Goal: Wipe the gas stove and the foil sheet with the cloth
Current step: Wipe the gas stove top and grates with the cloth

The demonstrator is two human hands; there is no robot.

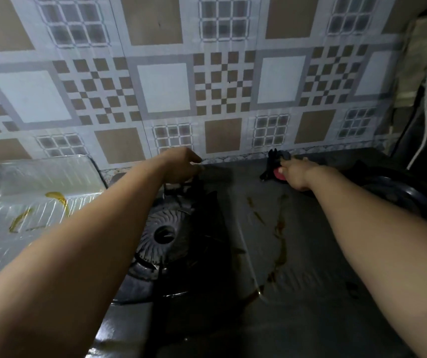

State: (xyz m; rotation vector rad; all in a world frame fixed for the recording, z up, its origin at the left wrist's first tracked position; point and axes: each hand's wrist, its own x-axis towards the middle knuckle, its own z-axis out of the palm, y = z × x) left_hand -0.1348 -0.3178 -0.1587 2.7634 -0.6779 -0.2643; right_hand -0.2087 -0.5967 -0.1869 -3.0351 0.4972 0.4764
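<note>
The dark gas stove fills the middle, its top streaked with brown spills. Its left burner sits under a black pan support. My left hand reaches over that burner to the stove's far edge, fingers curled down onto the back of the pan support. My right hand is at the far edge further right, fingers closed on a black pronged piece with a red round part. The crinkled foil sheet, stained with yellow oil, lies left of the stove. No cloth shows.
A patterned tiled wall rises right behind the stove. A second dark burner area lies at the far right, beside a dark corner with a white cord. The foil sheet curls up against the wall at the back left.
</note>
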